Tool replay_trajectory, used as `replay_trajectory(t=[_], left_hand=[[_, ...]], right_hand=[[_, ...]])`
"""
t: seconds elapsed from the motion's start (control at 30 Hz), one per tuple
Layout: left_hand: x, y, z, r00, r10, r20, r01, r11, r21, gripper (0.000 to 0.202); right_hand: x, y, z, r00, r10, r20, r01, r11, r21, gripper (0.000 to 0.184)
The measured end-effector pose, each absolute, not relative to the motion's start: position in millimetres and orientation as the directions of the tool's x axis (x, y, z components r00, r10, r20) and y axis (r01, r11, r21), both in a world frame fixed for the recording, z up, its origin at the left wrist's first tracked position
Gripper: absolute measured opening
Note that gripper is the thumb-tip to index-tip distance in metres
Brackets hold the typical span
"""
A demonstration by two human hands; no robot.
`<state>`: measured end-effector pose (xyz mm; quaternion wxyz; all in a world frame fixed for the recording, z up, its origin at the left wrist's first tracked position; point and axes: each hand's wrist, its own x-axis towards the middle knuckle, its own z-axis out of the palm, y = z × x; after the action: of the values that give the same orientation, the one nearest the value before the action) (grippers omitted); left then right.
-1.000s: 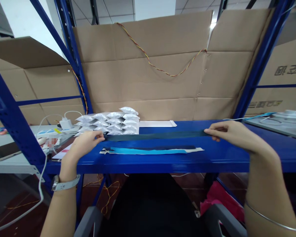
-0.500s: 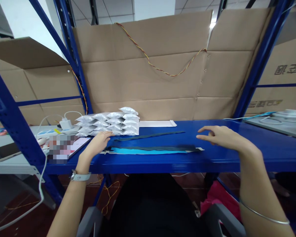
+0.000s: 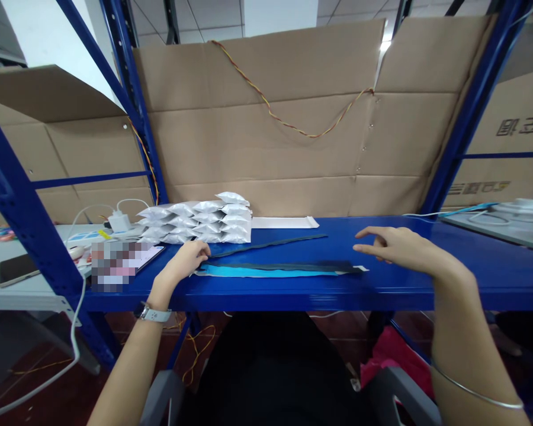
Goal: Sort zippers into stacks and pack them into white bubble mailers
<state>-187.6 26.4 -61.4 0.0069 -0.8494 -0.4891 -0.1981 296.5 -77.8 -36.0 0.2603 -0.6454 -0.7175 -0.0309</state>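
On the blue shelf (image 3: 426,284) lies a flat stack of long strips: a light blue strip (image 3: 266,273) with a dark strip (image 3: 293,266) on top. A thin dark strip (image 3: 270,244) lies slanted behind them. My left hand (image 3: 184,263) rests at the left end of the strips, fingers curled at the end of the thin dark strip. My right hand (image 3: 397,247) hovers above the shelf past the right end of the stack, fingers spread, holding nothing.
Rows of white pouches (image 3: 199,225) are piled behind my left hand, a white envelope (image 3: 284,222) beside them. A phone (image 3: 15,269), charger and cables lie on the white table at left. Cardboard sheets (image 3: 266,130) back the shelf; blue uprights stand on both sides.
Both hands held a dark strip stretched between them a second ago. That strip now lies on the stack, my right hand has let go, and my left hand has moved to the thin strip's end.
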Motion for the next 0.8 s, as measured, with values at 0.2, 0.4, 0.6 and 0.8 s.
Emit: replay_trajectory(t=[0.2,0.4,0.6,0.8], left_hand=[[-173.7,9.1,-44.7,0.395,0.784,0.479,0.834,-0.525,0.171,0.019],[-122.1,-23.3,-31.3,0.309,0.738,0.600,0.741,-0.582,0.335,0.023],[-66.6,-67.9,-28.2,0.406,0.610,0.680,0.534,-0.762,0.365,0.023],[-48.1,-86.6,-31.7,0.511,0.513,0.690,0.401,-0.852,0.336,0.021]], right_hand=[[284.8,-82.4,-29.2,-0.059,0.938,0.341,0.948,0.160,-0.275,0.049],[236.3,-95.4,-17.0,-0.261,0.904,0.337,0.831,0.388,-0.397,0.041],[167.4,-102.3,-24.6,-0.419,0.826,0.377,0.537,0.560,-0.630,0.030],[129.6,-94.5,-46.9,-0.312,0.826,0.469,0.346,0.558,-0.754,0.019]])
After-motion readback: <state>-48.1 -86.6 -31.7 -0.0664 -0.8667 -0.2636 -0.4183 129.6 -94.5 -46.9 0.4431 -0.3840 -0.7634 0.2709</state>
